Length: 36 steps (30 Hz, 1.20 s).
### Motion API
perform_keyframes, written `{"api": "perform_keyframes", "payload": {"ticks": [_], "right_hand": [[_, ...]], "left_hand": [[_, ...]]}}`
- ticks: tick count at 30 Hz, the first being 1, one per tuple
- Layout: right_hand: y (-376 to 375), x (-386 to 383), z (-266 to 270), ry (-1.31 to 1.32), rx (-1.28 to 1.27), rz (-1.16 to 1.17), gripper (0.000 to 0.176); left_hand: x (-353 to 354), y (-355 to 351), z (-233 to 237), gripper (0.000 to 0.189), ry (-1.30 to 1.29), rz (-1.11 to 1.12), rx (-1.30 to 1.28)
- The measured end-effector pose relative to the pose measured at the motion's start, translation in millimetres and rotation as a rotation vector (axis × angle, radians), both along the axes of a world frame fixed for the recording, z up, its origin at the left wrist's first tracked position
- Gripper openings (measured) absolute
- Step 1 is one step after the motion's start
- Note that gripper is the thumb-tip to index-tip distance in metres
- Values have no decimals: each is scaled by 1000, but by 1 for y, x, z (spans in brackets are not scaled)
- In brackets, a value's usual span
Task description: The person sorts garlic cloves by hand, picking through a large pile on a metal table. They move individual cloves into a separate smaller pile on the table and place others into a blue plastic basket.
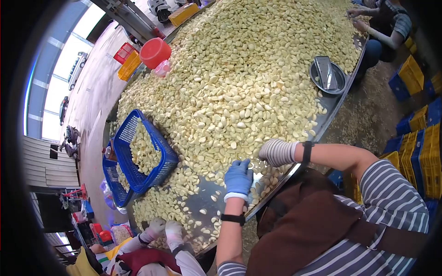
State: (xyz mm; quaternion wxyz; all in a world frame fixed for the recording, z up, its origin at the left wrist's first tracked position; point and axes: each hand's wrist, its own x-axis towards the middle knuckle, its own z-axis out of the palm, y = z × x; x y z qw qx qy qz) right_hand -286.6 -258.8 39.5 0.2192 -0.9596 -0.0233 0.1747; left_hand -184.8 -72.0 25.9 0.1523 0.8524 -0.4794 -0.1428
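Observation:
A huge heap of peeled garlic cloves (239, 78) covers a round metal table (216, 202). My left hand (238, 178), in a blue glove with a black watch at the wrist, rests flat on the table's near edge with its fingers spread over scattered cloves. My right hand (276, 152), in a striped white glove with a black wristband, lies curled at the edge of the heap, a short way from the left hand. Its fingers are turned down and hidden, so whether it holds any cloves does not show.
A blue basket (161, 147) partly filled with cloves lies tilted on the heap, a second blue basket (110, 181) behind it. A red bowl (155, 52) and a metal pan (328, 76) sit further off. Other people's gloved hands (162, 230) work nearby. Yellow and blue crates (416, 142) stand beside me.

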Motion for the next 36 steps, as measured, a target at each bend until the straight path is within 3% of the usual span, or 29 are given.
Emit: {"api": "perform_keyframes", "payload": {"ticks": [5, 7, 10, 12, 14, 16, 20, 22, 23, 24, 26, 29, 30, 32, 36], "right_hand": [[-40, -46, 67, -44, 354, -211, 18], [-43, -59, 90, 464, -23, 14, 19], [-24, -34, 64, 267, -154, -27, 18], [5, -12, 49, 153, -100, 220, 16], [35, -3, -7, -75, -137, 321, 13], [45, 4, -43, -113, -171, 320, 12], [59, 4, -62, -143, -210, 252, 12], [54, 5, -61, -139, -222, 300, 15], [54, 7, -64, -105, -159, 265, 18], [53, 10, -67, -72, -97, 230, 21], [45, 15, -36, 30, -35, 166, 24], [26, 20, 5, 277, 407, -136, 28], [26, 17, 1, 282, 408, -134, 28], [22, 13, -3, 237, 775, -389, 30], [24, 9, 2, 128, 978, -469, 30]], "left_hand": [[-4, -10, -4, 17, -149, -93, 200], [-8, -10, -4, 17, -150, -120, 267], [-14, -15, -15, 15, -233, -120, 179], [-11, -12, -18, 12, -201, -103, 128], [-5, -3, -18, 11, -155, -43, 78], [1, 11, -14, 12, -61, 114, 29], [20, 65, -22, 16, -30, 245, -104], [31, 88, -28, 15, 203, 429, -303], [39, 97, -19, 16, 692, 592, -291], [42, 107, -8, 19, 1014, 752, -296], [31, 118, 6, 28, 1458, 595, -655], [5, 92, 47, 28, 1660, 612, -692], [2, 89, 40, 28, 1662, 617, -694], [3, 81, 10, 31, 1869, 558, -740], [-6, 40, -2, 47, 1821, 719, -406]]}}
